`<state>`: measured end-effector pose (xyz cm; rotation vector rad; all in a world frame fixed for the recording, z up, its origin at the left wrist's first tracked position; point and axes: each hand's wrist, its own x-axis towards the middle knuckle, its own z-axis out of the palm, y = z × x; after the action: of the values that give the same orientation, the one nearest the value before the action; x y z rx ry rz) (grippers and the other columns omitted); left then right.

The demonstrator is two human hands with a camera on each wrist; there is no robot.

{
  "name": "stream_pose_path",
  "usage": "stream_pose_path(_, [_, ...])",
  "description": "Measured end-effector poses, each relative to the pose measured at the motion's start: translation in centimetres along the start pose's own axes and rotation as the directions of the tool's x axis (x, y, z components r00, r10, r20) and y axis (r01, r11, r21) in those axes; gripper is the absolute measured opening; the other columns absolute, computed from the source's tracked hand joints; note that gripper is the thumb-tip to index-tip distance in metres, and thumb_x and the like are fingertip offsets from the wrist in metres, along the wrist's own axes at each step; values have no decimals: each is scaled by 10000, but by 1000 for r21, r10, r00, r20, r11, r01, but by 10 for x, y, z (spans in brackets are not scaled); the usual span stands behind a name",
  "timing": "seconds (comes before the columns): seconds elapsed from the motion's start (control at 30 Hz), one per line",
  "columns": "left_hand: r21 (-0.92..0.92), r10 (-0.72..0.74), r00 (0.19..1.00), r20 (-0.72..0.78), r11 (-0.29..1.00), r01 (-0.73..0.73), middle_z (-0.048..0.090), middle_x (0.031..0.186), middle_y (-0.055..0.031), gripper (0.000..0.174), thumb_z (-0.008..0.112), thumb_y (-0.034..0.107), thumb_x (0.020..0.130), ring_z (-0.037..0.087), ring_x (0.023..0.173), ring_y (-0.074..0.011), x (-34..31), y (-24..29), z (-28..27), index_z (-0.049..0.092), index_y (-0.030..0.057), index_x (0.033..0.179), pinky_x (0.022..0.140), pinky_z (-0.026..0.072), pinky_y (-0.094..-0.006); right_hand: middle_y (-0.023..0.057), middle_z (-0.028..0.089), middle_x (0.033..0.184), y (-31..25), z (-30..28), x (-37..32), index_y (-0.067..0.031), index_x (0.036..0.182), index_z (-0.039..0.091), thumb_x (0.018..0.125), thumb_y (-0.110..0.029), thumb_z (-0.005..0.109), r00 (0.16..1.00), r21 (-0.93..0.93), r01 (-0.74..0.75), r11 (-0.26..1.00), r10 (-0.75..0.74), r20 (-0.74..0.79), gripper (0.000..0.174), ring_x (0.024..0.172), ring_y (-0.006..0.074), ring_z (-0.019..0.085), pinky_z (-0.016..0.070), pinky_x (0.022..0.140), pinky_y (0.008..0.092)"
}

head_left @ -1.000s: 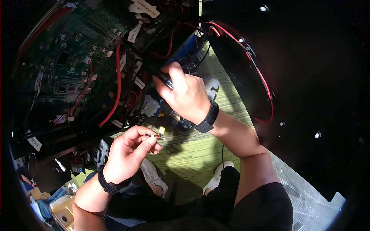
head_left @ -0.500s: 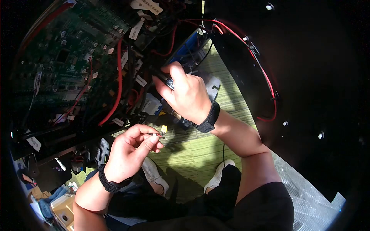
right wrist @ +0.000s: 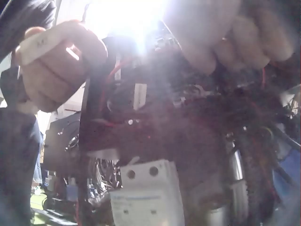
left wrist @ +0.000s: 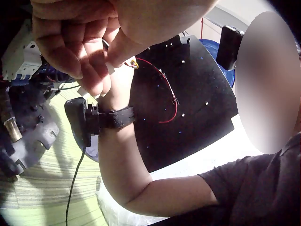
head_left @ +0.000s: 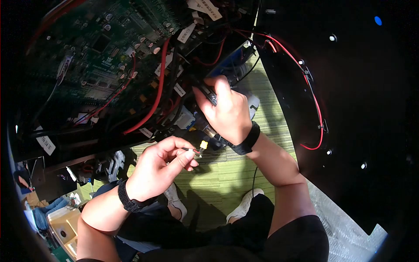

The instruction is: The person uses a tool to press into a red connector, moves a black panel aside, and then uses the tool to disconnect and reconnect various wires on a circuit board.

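Observation:
In the head view my left hand (head_left: 161, 168) pinches thin wires between thumb and fingers. A small yellow connector (head_left: 204, 145) sticks out just beyond the fingertips. The right wrist view shows a white label strip (right wrist: 42, 48) lying across the fingers of that same hand. Farther up, my right hand (head_left: 229, 113) curls round a dark, elongated thing (head_left: 209, 93) beside the cable bundle; its kind cannot be told. Several white paper tags (head_left: 179, 90) hang among these cables. A thick red cable (head_left: 161, 83) runs down left of the right hand.
A green circuit board (head_left: 104, 65) fills the upper left of the cabinet. Below the right hand sits a white breaker-like block (right wrist: 148, 197). To the right stands a black panel (head_left: 358, 100) with a red wire (head_left: 320, 109) along it. Green carpet (head_left: 209, 174) lies underneath.
The head view has swung, so cabinet, panel and both hands appear farther right. Each hand keeps its hold, and the yellow connector sits slightly nearer the right hand.

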<state>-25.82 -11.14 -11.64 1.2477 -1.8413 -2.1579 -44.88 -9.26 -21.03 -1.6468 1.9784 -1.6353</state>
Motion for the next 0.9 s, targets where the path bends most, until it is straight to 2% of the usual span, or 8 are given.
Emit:
stream_pose_path(0.5, [0, 12, 1000, -10, 1000, -12, 666, 954, -32, 174, 577, 127, 984, 647, 849, -92, -1, 0, 0, 611, -7, 1089, 777, 537, -242, 185, 647, 662, -1, 0, 1, -20, 1005, 533, 878, -194, 678, 1000, 9, -12, 1000, 12, 17, 260, 593, 372, 652, 516, 509, 441])
stream_pose_path(0.6, [19, 14, 1000, -22, 1000, -14, 673, 937, -47, 183, 608, 137, 967, 651, 861, -87, -1, 3, 0, 649, 3, 1085, 770, 525, -225, 187, 646, 662, -2, -1, 1, -22, 1002, 533, 880, -194, 674, 1000, 5, -14, 1000, 14, 26, 253, 594, 374, 651, 515, 510, 444])
stream_pose_path(0.67, [379, 147, 984, -99, 920, -99, 663, 881, -75, 172, 661, 135, 927, 646, 779, -115, -2, 11, 0, 697, 25, 1055, 697, 502, -235, 187, 639, 645, -2, -1, 1, -24, 994, 527, 885, -199, 667, 999, -2, -12, 1000, 12, 31, 249, 586, 374, 648, 511, 503, 447])
stream_pose_path(0.7, [379, 147, 984, -99, 920, -100, 663, 881, -75, 172, 661, 135, 927, 646, 779, -115, -3, 15, 1, 697, 25, 1055, 697, 502, -235, 187, 639, 645, -3, -1, 2, -24, 994, 527, 885, -199, 667, 999, -2, -11, 1000, 11, 31, 249, 586, 374, 648, 511, 503, 447])
stream_pose_path(0.77, [726, 351, 933, -76, 661, -189, 599, 764, -77, 176, 711, 122, 871, 592, 671, -165, -4, 22, 2, 725, 48, 1030, 627, 469, -277, 185, 631, 625, -5, -2, 3, -28, 988, 518, 890, -205, 660, 998, -22, -27, 999, 28, 53, 247, 575, 374, 643, 508, 495, 448])
stream_pose_path(0.8, [727, 351, 933, -74, 660, -190, 599, 764, -77, 176, 711, 122, 871, 592, 671, -165, -4, 23, 3, 725, 48, 1030, 627, 469, -277, 185, 631, 625, -5, -2, 3, -28, 988, 518, 890, -205, 660, 998, -22, -28, 999, 29, 51, 247, 575, 374, 643, 508, 495, 448])
stream_pose_path(0.87, [804, 495, 866, -75, 544, -242, 535, 736, -67, 161, 722, 90, 843, 534, 643, -204, -5, 23, 6, 729, 51, 999, 605, 447, -312, 182, 625, 611, -5, -2, 3, -33, 979, 518, 892, -209, 656, 998, -49, -27, 998, 30, 52, 241, 565, 375, 639, 506, 488, 449])
stream_pose_path(0.9, [805, 496, 865, -75, 542, -241, 535, 736, -67, 161, 722, 90, 843, 534, 643, -204, -3, 21, 7, 729, 51, 999, 605, 447, -312, 182, 625, 611, -5, -3, 3, -33, 979, 518, 892, -209, 656, 998, -47, -26, 999, 28, 50, 241, 565, 375, 639, 506, 488, 449])
